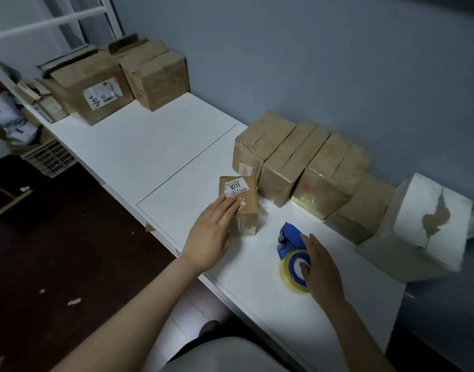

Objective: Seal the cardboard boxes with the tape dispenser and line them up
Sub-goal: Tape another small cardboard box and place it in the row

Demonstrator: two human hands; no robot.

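A small cardboard box with a white "1011" label stands on the white table, just in front of a row of taped brown boxes along the wall. My left hand lies against its near left side with straight fingers reaching onto the top. The blue tape dispenser with its clear tape roll lies on the table to the right. My right hand rests over the roll, thumb at the hub, fingers loosely laid on it.
A white-wrapped box with a torn patch ends the row at the right. Two larger cardboard boxes stand at the table's far left end. A crate and clutter sit on the dark floor at the left.
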